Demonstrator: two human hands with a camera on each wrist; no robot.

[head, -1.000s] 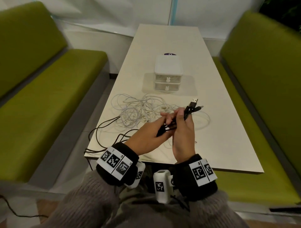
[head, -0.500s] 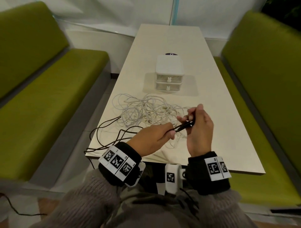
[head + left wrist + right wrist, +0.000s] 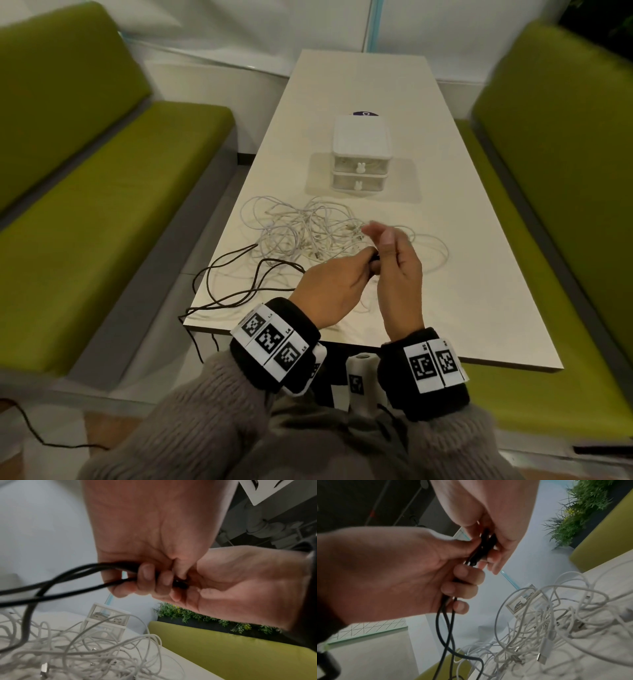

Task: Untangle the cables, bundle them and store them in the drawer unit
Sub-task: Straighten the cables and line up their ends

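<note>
My left hand (image 3: 329, 291) curls its fingers round doubled strands of a black cable (image 3: 111, 584) just above the near end of the table. My right hand (image 3: 397, 270) meets it from the right. Its thumb and lower fingers pinch the black cable's (image 3: 479, 553) bunched ends, while its upper fingers point up, blurred. The rest of the black cable trails left and hangs over the table's near-left corner. A tangle of white cables (image 3: 308, 233) lies just beyond my hands. Behind the tangle stands the white two-drawer unit (image 3: 361, 137), both drawers closed.
The long pale table (image 3: 445, 291) runs away from me between two green benches, one on the left (image 3: 102, 205) and one on the right (image 3: 548, 171). A thin dark cord (image 3: 34, 435) lies on the floor at the lower left. Plants (image 3: 188, 615) stand behind the right bench.
The plug ends that stuck out above my right hand are now hidden between both hands. My right hand has turned and lifted its upper fingers. Both hands have shifted slightly right.
</note>
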